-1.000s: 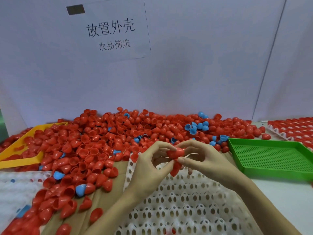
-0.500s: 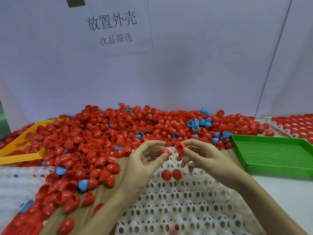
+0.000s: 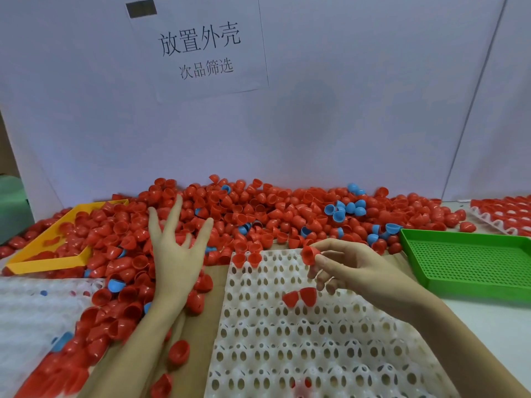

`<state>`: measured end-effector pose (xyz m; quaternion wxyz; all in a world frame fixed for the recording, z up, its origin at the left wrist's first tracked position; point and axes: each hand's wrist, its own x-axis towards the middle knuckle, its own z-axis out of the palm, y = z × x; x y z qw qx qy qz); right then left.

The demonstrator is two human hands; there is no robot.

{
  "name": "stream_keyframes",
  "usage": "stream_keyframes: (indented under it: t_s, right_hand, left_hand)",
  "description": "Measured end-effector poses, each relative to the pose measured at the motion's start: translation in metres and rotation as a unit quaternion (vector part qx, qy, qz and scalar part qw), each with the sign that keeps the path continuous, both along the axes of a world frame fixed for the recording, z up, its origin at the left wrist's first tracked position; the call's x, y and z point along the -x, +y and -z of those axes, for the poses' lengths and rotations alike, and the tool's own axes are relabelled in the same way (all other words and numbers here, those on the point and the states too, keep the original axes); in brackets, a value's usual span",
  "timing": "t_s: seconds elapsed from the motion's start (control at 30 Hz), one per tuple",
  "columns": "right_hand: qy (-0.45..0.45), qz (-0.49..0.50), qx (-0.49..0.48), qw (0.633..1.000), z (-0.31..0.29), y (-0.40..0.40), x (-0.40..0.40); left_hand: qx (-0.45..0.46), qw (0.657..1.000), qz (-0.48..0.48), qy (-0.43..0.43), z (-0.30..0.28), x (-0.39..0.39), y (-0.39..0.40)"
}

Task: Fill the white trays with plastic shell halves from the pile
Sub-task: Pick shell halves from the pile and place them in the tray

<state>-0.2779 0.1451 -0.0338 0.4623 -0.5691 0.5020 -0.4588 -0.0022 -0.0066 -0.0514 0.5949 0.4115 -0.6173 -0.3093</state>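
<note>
Two red halves [image 3: 300,297] are sitting dome-up on the white tray [image 3: 287,354], two more [image 3: 246,258] at its far edge. Right hand [image 3: 353,268] is pinching a red shell half [image 3: 309,254] at its fingertips above the tray, likely ready for seating. Left hand [image 3: 175,248], fingers spread and holding nothing, is hovering over the pile [image 3: 258,208], probably reaching for another. Green tray [image 3: 471,262] is lying to the right.

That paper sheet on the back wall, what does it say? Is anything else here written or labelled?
"放置外壳": large top line on the white paper sheet stuck to the back wall.
"次品筛选": smaller line beneath it on the same sheet.
A dark rectangle at the sheet's top left corner shows no readable text.
No writing shows on the trays or shells.
</note>
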Motion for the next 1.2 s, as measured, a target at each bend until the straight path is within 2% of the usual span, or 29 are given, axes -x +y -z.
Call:
stream_keyframes:
  t_s: [0.07,0.17,0.23,0.3,0.37,0.4,0.47,0.6,0.67,0.77,0.83,0.9,0.97,1.0,1.1,1.17,1.2]
  right_hand:
    - [0.014,0.011,-0.008,1.000,0.000,0.000,-0.002]
    - [0.040,0.021,-0.019,0.999,0.000,0.001,-0.004]
    - [0.044,0.020,-0.025,0.999,-0.001,0.002,-0.007]
    - [0.052,0.007,-0.021,0.998,-0.002,0.003,-0.011]
    - [0.067,-0.013,-0.015,0.998,-0.002,0.003,-0.015]
    - [0.069,-0.024,-0.017,0.997,-0.002,0.003,-0.017]
    - [0.065,-0.046,-0.030,0.996,-0.002,0.003,-0.019]
    - [0.067,-0.006,-0.030,0.997,-0.001,0.003,-0.017]
    - [0.110,0.034,-0.011,0.993,0.002,0.001,-0.014]
    - [0.215,0.076,0.025,0.973,0.007,0.000,-0.011]
    - [0.301,0.085,0.032,0.949,0.011,-0.001,-0.011]
    - [0.375,0.076,0.021,0.924,0.015,-0.002,-0.012]
    - [0.428,0.071,0.016,0.901,0.018,-0.002,-0.014]
    - [0.439,0.072,0.016,0.895,0.019,-0.002,-0.015]
    - [0.428,0.090,0.038,0.899,0.020,-0.002,-0.015]
    - [0.389,0.107,0.081,0.911,0.017,-0.003,-0.017]
    - [0.370,0.115,0.104,0.916,0.016,-0.003,-0.018]
  left_hand:
    - [0.007,0.997,0.028,-0.078,0.006,-0.003,-0.004]
    - [0.032,0.993,0.064,-0.099,0.009,0.010,0.011]
    - [0.030,0.981,0.146,-0.121,0.009,0.022,0.027]
    - [0.049,0.947,0.267,-0.174,0.008,0.035,0.046]
    - [0.120,0.913,0.322,-0.220,0.014,0.047,0.060]
    - [0.156,0.908,0.320,-0.220,0.018,0.052,0.064]
    - [0.179,0.920,0.293,-0.190,0.019,0.055,0.068]
    - [0.076,0.955,0.234,-0.164,0.013,0.045,0.058]
    - [-0.002,0.971,0.200,-0.129,0.010,0.037,0.045]
    - [-0.132,0.985,0.112,0.024,0.007,0.016,0.022]
    - [-0.237,0.958,0.067,0.144,0.007,-0.003,0.005]
    - [-0.338,0.905,0.076,0.245,0.009,-0.018,-0.007]
    - [-0.374,0.869,0.106,0.305,0.010,-0.024,-0.013]
    - [-0.366,0.870,0.121,0.306,0.011,-0.023,-0.012]
    - [-0.274,0.926,0.164,0.202,0.011,-0.011,0.001]
    - [-0.178,0.961,0.201,0.069,0.008,0.001,0.016]
    - [-0.128,0.968,0.217,-0.004,0.006,0.008,0.025]
